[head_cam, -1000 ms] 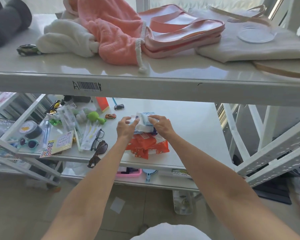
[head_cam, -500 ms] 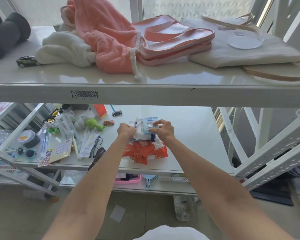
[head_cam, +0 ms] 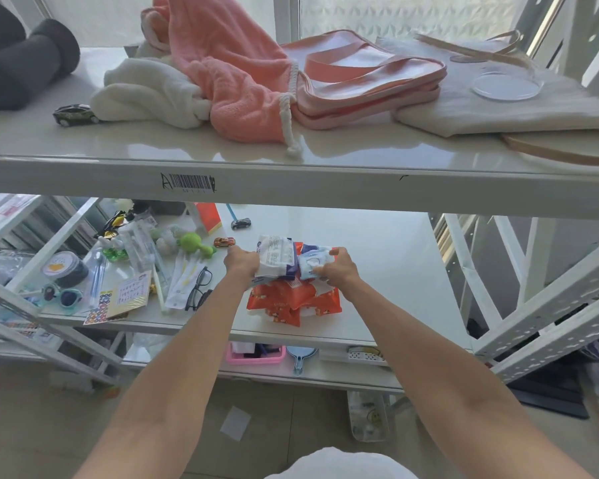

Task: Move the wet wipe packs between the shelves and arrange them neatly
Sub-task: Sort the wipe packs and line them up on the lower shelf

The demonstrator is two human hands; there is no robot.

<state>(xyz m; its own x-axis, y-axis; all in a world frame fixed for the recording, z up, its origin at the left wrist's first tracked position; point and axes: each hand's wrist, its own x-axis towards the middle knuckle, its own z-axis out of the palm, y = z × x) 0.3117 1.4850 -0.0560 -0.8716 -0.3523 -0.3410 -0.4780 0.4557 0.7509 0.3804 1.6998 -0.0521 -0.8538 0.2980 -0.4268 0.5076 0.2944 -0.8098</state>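
A pile of wet wipe packs sits on the middle shelf (head_cam: 388, 271). Orange-red packs (head_cam: 291, 300) lie at the bottom, white and blue packs (head_cam: 277, 259) on top. My left hand (head_cam: 241, 262) grips the left side of the upper white pack, which is tilted up. My right hand (head_cam: 336, 267) holds a small light-blue pack (head_cam: 312, 262) at the right of the stack. The lower faces of the packs are hidden by my hands.
The top shelf (head_cam: 291, 181) carries pink and white towels (head_cam: 222, 81), a pink bag (head_cam: 370, 81), a cream bag and a toy car (head_cam: 75, 115). Left of the pile lie glasses (head_cam: 198, 288), a green toy (head_cam: 194, 244), toy cars, stickers and sunglasses. A pink tray (head_cam: 256, 356) sits on the lowest shelf.
Both hands have closed onto the upper packs and lifted them; the white pack is now tipped up and the view has tilted upward.
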